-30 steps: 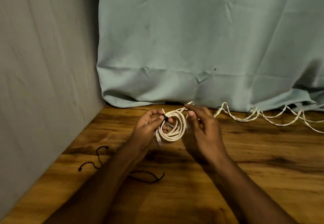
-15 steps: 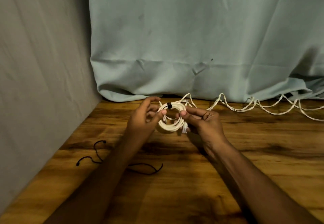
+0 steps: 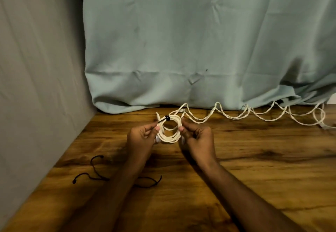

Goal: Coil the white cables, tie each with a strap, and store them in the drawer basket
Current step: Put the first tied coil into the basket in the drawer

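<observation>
Both thumbs and fingers pinch the coiled white cable [image 3: 170,131], left hand [image 3: 143,137] on its left side, right hand [image 3: 197,138] on its right, held just above the wooden table [image 3: 254,159]. I see a black strap [image 3: 166,118] cinched on the coil's top. Loose white cable [image 3: 254,115] trails along the teal cloth [image 3: 181,40]. Spare black straps [image 3: 94,170] lie near-left.

Loose cable [image 3: 254,115] sprawls along the far right; black straps [image 3: 94,170] lie near left; table [image 3: 263,159] between lies open.
</observation>
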A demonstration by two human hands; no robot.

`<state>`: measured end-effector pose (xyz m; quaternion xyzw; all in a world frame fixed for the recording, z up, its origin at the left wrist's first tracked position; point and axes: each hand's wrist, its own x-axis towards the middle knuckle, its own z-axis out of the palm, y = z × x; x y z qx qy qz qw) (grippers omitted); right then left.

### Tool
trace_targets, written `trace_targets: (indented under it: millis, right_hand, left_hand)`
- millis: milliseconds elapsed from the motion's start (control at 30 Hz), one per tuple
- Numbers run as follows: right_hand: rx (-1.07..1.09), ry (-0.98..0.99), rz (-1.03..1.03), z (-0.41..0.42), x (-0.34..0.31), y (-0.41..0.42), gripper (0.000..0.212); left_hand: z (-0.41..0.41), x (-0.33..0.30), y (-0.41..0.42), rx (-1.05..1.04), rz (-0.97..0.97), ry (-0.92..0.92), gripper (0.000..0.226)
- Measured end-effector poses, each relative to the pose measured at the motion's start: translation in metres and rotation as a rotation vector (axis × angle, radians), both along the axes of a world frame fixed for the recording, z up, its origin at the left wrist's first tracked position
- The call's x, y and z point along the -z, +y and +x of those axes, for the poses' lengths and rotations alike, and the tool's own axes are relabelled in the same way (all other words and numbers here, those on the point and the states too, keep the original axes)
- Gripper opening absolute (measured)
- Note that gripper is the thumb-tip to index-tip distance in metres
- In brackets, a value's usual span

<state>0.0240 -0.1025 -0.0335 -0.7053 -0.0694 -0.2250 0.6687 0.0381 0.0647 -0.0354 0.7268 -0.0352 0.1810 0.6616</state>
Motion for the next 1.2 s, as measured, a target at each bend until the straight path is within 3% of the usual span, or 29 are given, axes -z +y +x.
trace_targets:
  millis: [100, 300, 400, 567, 767, 833, 967, 1200]
  right_hand:
    - [0.05, 0.012, -0.044, -0.007, -0.003, -0.004, 0.031]
    - [0.195, 0.006, 0.101, -0.061, -0.022, -0.059, 0.032]
    - [0.185, 0.026, 0.103, -0.077, -0.031, -0.073, 0.034]
    - [0.429, 0.01, 0.255, -0.172, -0.044, -0.157, 0.027]
    - [0.66, 0.01, 0.33, -0.303, -0.049, -0.231, 0.019]
    - [0.749, 0.032, 0.299, -0.348, -0.048, -0.251, 0.009]
    - [0.877, 0.104, 0.256, -0.42, -0.042, -0.281, 0.015]
    - [1.076, 0.354, 0.078, -0.505, -0.018, -0.326, 0.023]
  left_hand:
    - [0.002, -0.004, 0.002, 0.068, 0.014, -0.028, 0.034]
    - [-0.034, -0.027, -0.041, 0.316, 0.051, -0.099, 0.034]
    - [-0.054, -0.045, -0.053, 0.319, 0.076, -0.145, 0.031]
    - [-0.11, -0.074, -0.15, 0.515, 0.187, -0.287, 0.028]
    - [-0.189, -0.069, -0.264, 0.739, 0.161, -0.391, 0.023]
    - [-0.213, -0.06, -0.298, 0.805, 0.15, -0.376, 0.022]
    - [-0.266, -0.046, -0.351, 0.898, 0.163, -0.368, 0.022]
    - [-0.329, -0.014, -0.415, 1.22, 0.347, -0.112, 0.029]
